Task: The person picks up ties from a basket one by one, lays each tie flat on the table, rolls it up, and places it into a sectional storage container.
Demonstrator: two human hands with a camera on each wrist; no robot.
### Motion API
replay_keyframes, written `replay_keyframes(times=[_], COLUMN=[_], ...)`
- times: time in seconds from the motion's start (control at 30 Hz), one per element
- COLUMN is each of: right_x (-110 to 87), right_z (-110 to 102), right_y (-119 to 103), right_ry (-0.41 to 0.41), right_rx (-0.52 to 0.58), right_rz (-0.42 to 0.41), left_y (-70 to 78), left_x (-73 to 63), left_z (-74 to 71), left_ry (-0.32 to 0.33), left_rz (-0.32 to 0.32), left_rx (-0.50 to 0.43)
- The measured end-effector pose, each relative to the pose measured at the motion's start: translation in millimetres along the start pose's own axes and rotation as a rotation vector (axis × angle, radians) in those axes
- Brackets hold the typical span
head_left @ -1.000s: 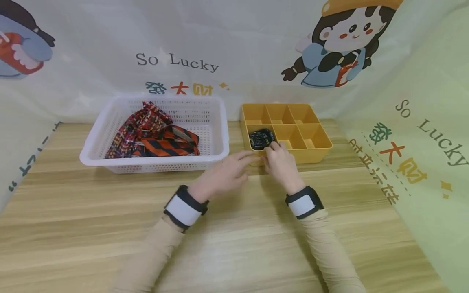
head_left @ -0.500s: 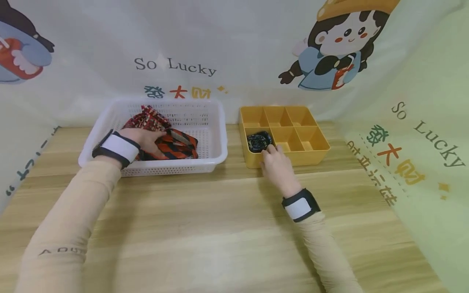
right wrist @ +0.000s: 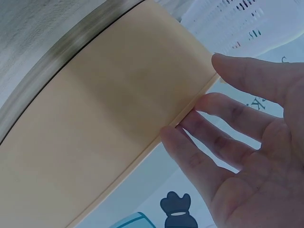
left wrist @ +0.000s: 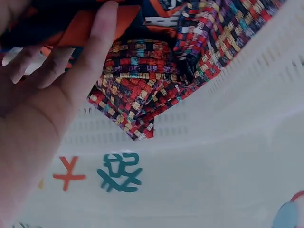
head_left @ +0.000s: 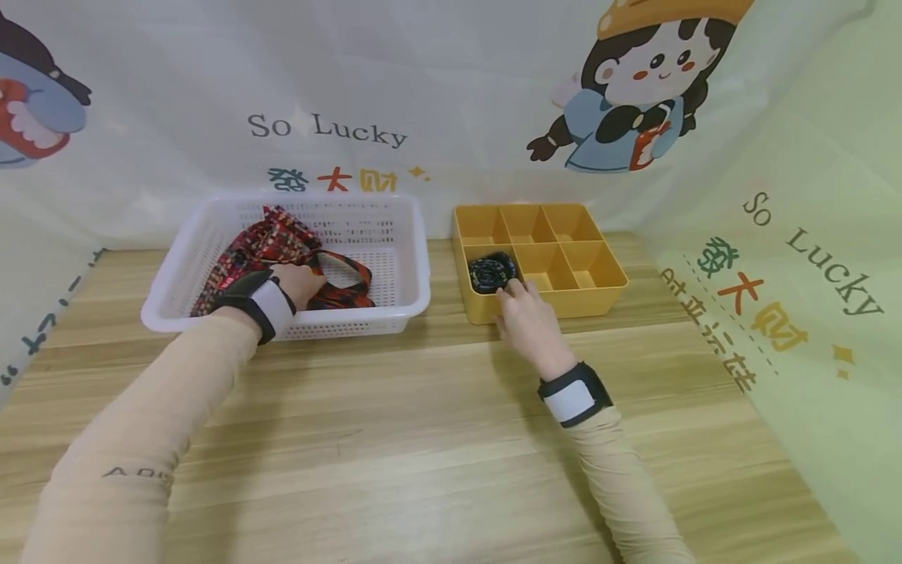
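In the white basket [head_left: 417,294], my left hand [head_left: 297,283] pinches an orange and dark striped necktie [head_left: 350,297], part of which stands up in a loop. Seen from the left wrist, one digit lies along the top of its folded orange cloth while other fingers sit below. A multicoloured woven-check necktie [head_left: 278,239] lies bunched beside it. My right hand [head_left: 530,325] touches the front rim of the yellow divided box [head_left: 557,304], fingertips [right wrist: 168,133] right at the edge. A dark patterned necktie [head_left: 492,272], rolled into a coil, fills the box's front-left compartment.
Both containers stand at the back of the wood-grain table [head_left: 395,439], with a narrow gap between them. A printed cloth backdrop [head_left: 451,94] rises close behind and continues along the sides.
My left hand has gone from beside the box into the basket and taken hold of the striped necktie, shifting it into a loop. My right hand stays at the box rim.
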State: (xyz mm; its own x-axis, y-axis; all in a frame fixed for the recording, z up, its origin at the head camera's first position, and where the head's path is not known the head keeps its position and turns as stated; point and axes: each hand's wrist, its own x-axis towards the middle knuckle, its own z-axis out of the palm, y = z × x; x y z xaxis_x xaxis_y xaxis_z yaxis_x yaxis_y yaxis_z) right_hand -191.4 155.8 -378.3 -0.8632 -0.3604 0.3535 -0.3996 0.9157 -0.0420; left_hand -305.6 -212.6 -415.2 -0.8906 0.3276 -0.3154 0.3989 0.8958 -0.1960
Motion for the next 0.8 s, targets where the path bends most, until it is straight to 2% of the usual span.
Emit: replay_keyframes(times=[0.1, 0.17, 0.23, 0.37, 0.43, 0.53, 0.67, 0.77, 0.8], right_x=[-0.2, -0.2, 0.0, 0.8, 0.9, 0.6, -0.8, -1.2, -1.1], right_z=[0, 0, -1, -2, -3, -4, -5, -9, -10], right_y=[-2, -3, -4, -5, -5, -5, -6, -10, -13], right_ry=[0.003, 0.003, 0.0, -0.02, -0.038, -0.06, -0.068, -0.052, -0.036], right_rx=[0.007, 0.016, 0.022, 0.033, 0.038, 0.042, 0.057, 0.111, 0.143], right_rz=[0.01, 0.029, 0.053, 0.104, 0.12, 0.127, 0.114, 0.091, 0.076], left_y=[13.7, 11.2, 5.1, 1.2, 5.8, 17.7, 39.7, 57.9, 63.9], left_x=[-47.7, -67.0, -77.6, -98.7, -110.5, -128.2, -146.2, -155.6, -158.8], left_z=[-53.4, -75.0, -85.9, -92.0, -91.6, -92.8, -95.1, -94.4, -94.1], left_ry=[0.041, 0.098, 0.175, 0.44, 0.564, 0.696, 0.869, 0.981, 1.001], left_rz=[0.032, 0.04, 0.013, -0.031, -0.051, -0.064, -0.031, 0.032, 0.062], left_rx=[-0.102, -0.223, -0.328, -0.509, -0.577, -0.671, -0.733, -0.749, -0.76])
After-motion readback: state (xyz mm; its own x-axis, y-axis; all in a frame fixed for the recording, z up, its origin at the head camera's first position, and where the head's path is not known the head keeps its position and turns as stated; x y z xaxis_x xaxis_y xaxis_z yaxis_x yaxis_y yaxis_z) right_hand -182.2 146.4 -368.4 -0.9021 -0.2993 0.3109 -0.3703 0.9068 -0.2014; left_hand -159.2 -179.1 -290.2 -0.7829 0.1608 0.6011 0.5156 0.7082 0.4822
